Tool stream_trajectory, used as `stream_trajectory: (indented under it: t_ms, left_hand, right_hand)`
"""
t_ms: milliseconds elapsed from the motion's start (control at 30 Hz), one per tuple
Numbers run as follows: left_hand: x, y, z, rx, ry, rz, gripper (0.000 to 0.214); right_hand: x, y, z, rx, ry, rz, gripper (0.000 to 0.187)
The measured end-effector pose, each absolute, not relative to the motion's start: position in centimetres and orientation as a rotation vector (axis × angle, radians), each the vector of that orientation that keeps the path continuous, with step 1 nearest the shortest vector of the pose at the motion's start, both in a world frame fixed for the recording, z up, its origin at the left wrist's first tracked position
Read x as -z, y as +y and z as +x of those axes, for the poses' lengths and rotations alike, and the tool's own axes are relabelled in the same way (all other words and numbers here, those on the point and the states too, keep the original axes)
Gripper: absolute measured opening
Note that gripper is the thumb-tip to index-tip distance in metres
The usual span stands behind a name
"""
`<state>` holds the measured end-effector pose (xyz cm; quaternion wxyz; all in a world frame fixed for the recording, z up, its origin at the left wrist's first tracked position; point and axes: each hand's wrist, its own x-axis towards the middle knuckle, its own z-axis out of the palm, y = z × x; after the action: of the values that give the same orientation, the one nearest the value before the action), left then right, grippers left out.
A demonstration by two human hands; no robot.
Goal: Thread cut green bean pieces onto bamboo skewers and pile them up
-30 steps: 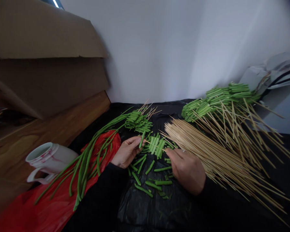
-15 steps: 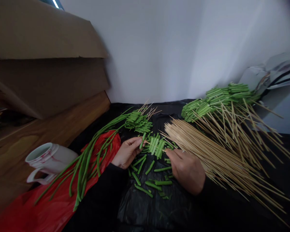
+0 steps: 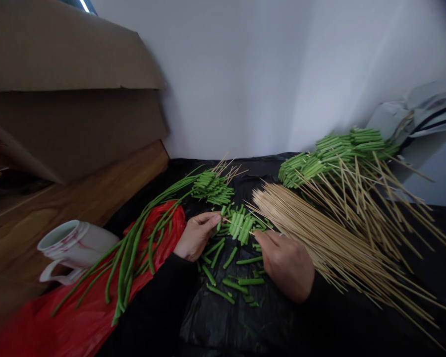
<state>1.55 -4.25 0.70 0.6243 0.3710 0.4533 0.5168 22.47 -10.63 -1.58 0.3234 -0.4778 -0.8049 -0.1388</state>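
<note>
My left hand (image 3: 196,235) pinches a short green bean piece (image 3: 220,217) at the tip of a thin bamboo skewer (image 3: 238,224). Several bean pieces (image 3: 240,224) sit side by side on that skewer. My right hand (image 3: 285,264) is closed on the skewer's other end, palm down, with a ring on one finger. Loose cut bean pieces (image 3: 226,277) lie on the black plastic sheet (image 3: 226,322) between and below my hands.
A big pile of bare bamboo skewers (image 3: 338,238) fans out to the right. Finished bean skewers (image 3: 334,151) are stacked at the back right, a smaller stack (image 3: 212,187) at the back. Long uncut beans (image 3: 134,248) lie on a red bag (image 3: 59,317). A white mug (image 3: 72,245) stands left, below cardboard boxes (image 3: 67,89).
The left hand has pushed the bean piece slightly closer to the row on the skewer. Both hands stay almost in place.
</note>
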Motion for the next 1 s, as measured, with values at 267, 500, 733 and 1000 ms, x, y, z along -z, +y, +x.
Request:
stream_trajectory:
  t_ms: [267,500,733,1000]
  left_hand:
    - [-0.55,-4.42,1.76,-1.135,1.004,0.841,0.031]
    - [-0.53,-4.51,1.81,-1.091,0.993,0.835,0.028]
    - [-0.52,-4.56,1.75,-1.09,0.99,0.879,0.023]
    - [-0.17,-4.59,1.79,-1.068,0.964,0.928,0.023]
  right_hand:
    - [1.66,-10.66,22.4,0.349,-2.109,-1.238,0.028]
    - [1.73,-10.59,22.31,0.344,-2.111,-1.244,0.029]
    - [1.44,-10.58,22.44,0.365,-2.099,-1.251,0.027]
    - [1.56,-10.69,22.36,0.36,-2.095,-1.249,0.028]
